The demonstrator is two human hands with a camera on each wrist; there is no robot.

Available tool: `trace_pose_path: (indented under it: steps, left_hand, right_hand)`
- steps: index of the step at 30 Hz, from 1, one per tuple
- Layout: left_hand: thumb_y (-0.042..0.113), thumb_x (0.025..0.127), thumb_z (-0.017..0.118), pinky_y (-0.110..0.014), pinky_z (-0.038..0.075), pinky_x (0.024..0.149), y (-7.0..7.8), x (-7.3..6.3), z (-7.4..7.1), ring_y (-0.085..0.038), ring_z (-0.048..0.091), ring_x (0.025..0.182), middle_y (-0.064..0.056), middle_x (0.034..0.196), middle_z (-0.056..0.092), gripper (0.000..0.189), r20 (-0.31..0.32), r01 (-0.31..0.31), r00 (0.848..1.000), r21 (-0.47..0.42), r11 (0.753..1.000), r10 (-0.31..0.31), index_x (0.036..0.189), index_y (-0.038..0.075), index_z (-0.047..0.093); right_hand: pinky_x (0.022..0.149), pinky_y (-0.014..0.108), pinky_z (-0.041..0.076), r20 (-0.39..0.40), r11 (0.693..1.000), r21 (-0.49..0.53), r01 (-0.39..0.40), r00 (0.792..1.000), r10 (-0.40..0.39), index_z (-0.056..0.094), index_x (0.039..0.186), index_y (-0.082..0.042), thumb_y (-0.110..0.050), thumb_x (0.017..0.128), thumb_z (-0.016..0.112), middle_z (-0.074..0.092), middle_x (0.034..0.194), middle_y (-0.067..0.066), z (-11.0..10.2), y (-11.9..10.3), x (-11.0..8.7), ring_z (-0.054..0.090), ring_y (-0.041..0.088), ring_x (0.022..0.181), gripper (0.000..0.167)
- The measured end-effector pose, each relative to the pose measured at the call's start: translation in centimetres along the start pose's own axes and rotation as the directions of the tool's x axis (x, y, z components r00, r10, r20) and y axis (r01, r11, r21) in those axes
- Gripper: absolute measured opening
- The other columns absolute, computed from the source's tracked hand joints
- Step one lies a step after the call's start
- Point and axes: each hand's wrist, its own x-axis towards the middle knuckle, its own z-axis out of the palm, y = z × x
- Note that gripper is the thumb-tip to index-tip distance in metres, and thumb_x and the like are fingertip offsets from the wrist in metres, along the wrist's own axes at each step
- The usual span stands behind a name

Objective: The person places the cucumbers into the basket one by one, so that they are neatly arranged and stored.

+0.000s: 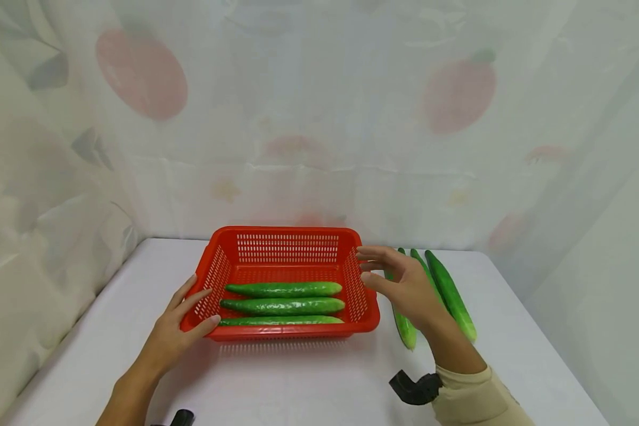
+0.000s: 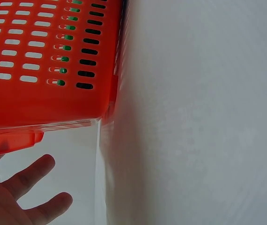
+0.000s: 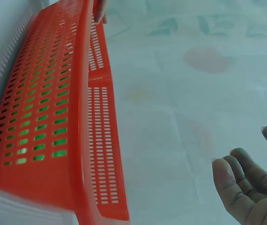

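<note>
In the middle of the white worktop (image 1: 293, 390), toward its far edge, the red basket (image 1: 298, 330) stands upright with one long side facing you. Inside it, side by side, lie a back cucumber (image 1: 284, 289), a middle cucumber (image 1: 282, 306) and a front cucumber (image 1: 282, 320), their darker ends to the left and their paler ends to the right; the near wall partly hides the front one. Your left hand (image 1: 173, 334) is at the basket's left side, fingers spread at the left rim and thumb at the near left corner; that grip is apart, resting on the basket. Your right hand (image 1: 402, 284) hangs just beside the right rim, its grip apart too, thumb away from the fingers. To the right of the basket, three loose cucumbers (image 1: 452, 296) lie lengthwise on the worktop, partly covered by your right hand and forearm. A beige sleeve (image 1: 474, 393) ends near your right wrist, beside a black mount (image 1: 415, 389). Behind the worktop hangs a pale sheet (image 1: 319, 195) with faded red fruit shapes.
</note>
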Motion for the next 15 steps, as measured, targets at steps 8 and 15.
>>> trace_pose_path:
  steps: [8, 15]
  left_hand:
    - [0.035, 0.087, 0.071, -0.07, 0.031, 0.09, -0.2, 0.0, 0.0, -0.043, 0.027, 0.135, -0.001, 0.157, 0.021, 0.058, 0.0, -0.001, 1.0, 0.001, 1.0, 0.001, 0.135, 0.008, 0.055]
    - [0.035, 0.086, 0.072, -0.069, 0.032, 0.091, -0.3, 0.1, 0.1, -0.042, 0.028, 0.134, -0.002, 0.157, 0.021, 0.058, -0.006, -0.004, 1.0, -0.002, 1.0, 0.004, 0.135, 0.007, 0.056]
  right_hand:
    - [0.083, 0.032, 0.051, -0.128, 0.997, -0.065, 0.035, 0.991, -0.043, 0.06, 0.126, -0.004, -0.004, 0.091, 0.066, 0.061, 0.123, 0.006, -1.5, 0.3, -1.3, 0.057, 0.029, 0.11, 0.036]
    - [0.084, 0.029, 0.051, -0.171, 0.998, -0.054, 0.031, 0.985, -0.039, 0.059, 0.126, -0.001, -0.001, 0.09, 0.066, 0.06, 0.123, 0.009, -2.8, 0.8, -2.5, 0.057, 0.027, 0.109, 0.037]
